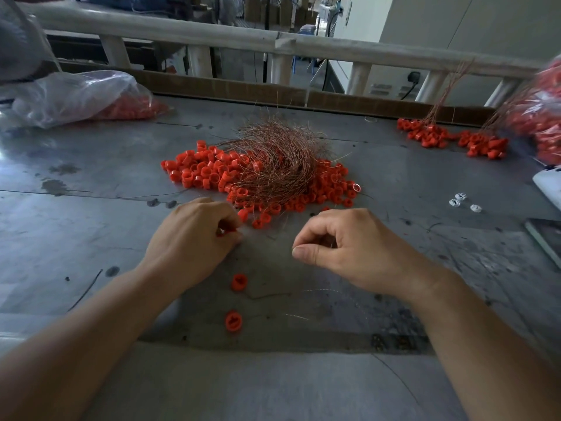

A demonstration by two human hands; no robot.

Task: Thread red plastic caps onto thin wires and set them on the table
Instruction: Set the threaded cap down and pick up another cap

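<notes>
A heap of red plastic caps (209, 173) lies in the middle of the grey table (91, 226), with a tangle of thin copper wires (279, 156) on top. My left hand (194, 238) is curled at the heap's near edge and grips a red cap (223, 232) between its fingers. My right hand (343, 247) pinches thumb against forefinger; a thin wire there is barely visible. Two loose caps (239, 282) (233, 321) lie on the table between my forearms. Threaded caps on wires (449, 138) sit in bunches at the back right.
A clear plastic bag of red caps (79, 98) lies at the back left, another bag (543, 117) at the right edge. Small white parts (461, 202) and a white object (548, 183) lie at the right. A railing (273, 41) runs behind the table.
</notes>
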